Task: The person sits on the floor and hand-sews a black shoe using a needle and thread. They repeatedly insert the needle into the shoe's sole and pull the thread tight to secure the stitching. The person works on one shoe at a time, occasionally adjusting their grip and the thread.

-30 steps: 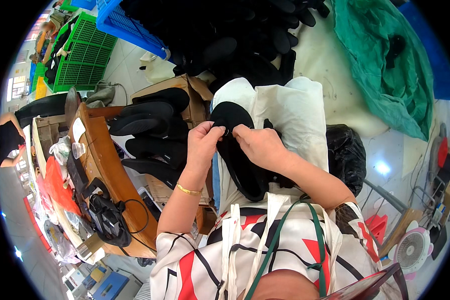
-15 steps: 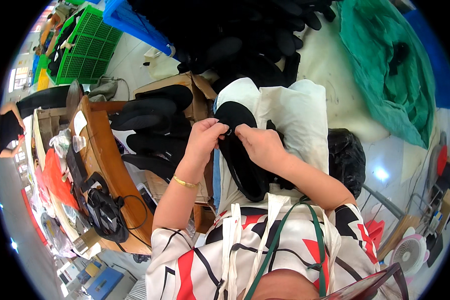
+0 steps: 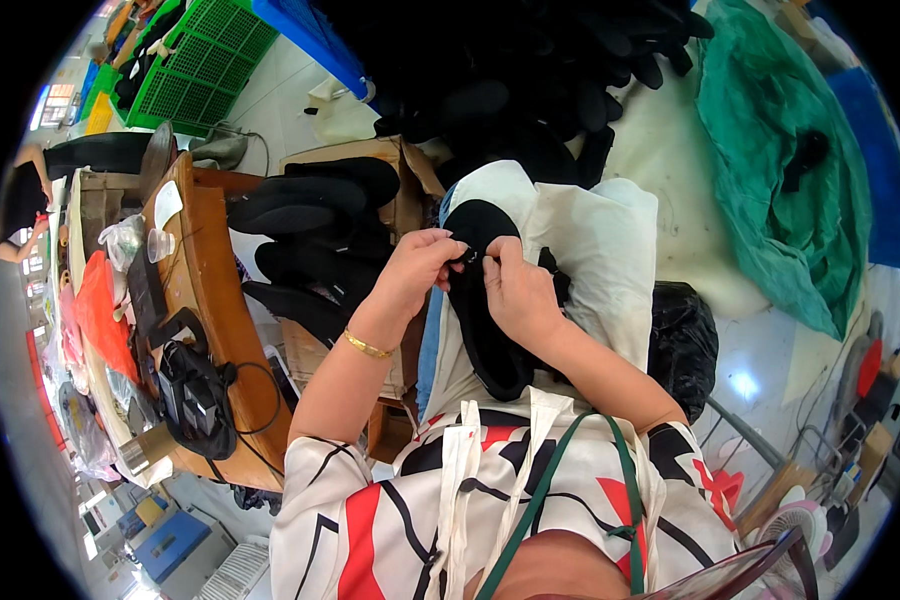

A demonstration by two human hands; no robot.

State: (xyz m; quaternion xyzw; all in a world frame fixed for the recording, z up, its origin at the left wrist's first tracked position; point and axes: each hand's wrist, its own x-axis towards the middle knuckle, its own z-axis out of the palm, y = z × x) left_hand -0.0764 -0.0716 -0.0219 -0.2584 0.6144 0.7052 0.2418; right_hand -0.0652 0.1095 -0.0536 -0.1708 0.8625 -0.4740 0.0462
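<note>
A black cloth shoe (image 3: 480, 222) lies lengthwise on my lap, over white cloth (image 3: 600, 235), its rounded end pointing away from me. My left hand (image 3: 418, 268) pinches the shoe's edge near its middle, thumb against fingertips. Close beside it, my right hand (image 3: 520, 300) is closed in a pinch over the shoe. Whatever its fingertips hold is too small to make out. A tiny pale spot shows on the shoe between the two hands. More black material shows partly behind my right hand.
Several black shoes (image 3: 305, 205) are piled at a cardboard box (image 3: 410, 180) on the left. Beyond it stands a wooden table (image 3: 200, 260) with a black bag (image 3: 195, 395). A large black heap (image 3: 470, 100) lies ahead; a green sheet (image 3: 770, 170) and black plastic bag (image 3: 682, 335) are right.
My right hand has turned more upright, its fingertips slightly farther from my left hand's. My left hand still pinches the shoe. The whole view has shifted slightly.
</note>
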